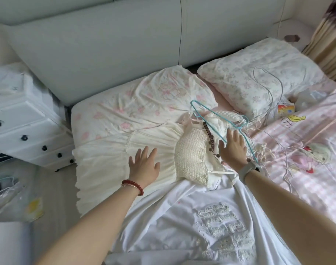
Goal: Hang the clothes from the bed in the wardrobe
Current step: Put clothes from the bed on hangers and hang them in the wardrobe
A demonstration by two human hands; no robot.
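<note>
Both hands spread over a cream dress on the bed

Plainly, the cream dress lies flat across the bed, its gathered skirt running toward the bed's left edge and its smocked bodice near the middle; the left hand rests palm down on the skirt, fingers straight and fanned, holding nothing; a red bead bracelet circles that wrist. Just right of the bodice, the right hand is likewise spread flat, fingers extended, over the dress's upper part, and it pinches nothing; a pale watch sits on its wrist. A thin blue wire hanger lies tilted across the top of the dress, its lower arm passing beside the right hand; whether the fingers touch it I cannot tell. A brown patterned strap runs between bodice and right hand. Nearer the camera than the dress, a white garment with lace patches overlaps its hem side. Beyond the dress lie two floral pillows against a grey headboard; left of the bed stands a white drawer unit.
</note>
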